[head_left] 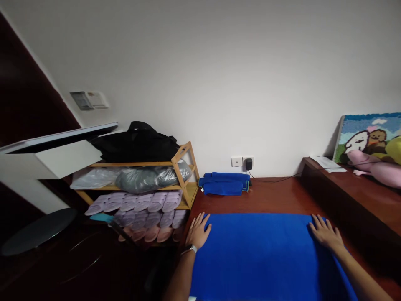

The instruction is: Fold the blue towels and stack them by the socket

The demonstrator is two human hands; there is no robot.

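Now I see the left hand (198,232) and right hand (327,234), fingers spread, flat on the blue cloth (253,255). Folded blue cloths (224,184) lie beyond.

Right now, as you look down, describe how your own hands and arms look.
My left hand and right hand are bare, ungloved, with no rings to be seen. The forearms show no sleeves. The left wrist wears a watch or band with a light, silvery case; no such thing shows on the right wrist.

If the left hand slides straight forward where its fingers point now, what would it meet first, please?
The left hand would probably meet the folded blue cloths first, though the exact line and depth are unclear.
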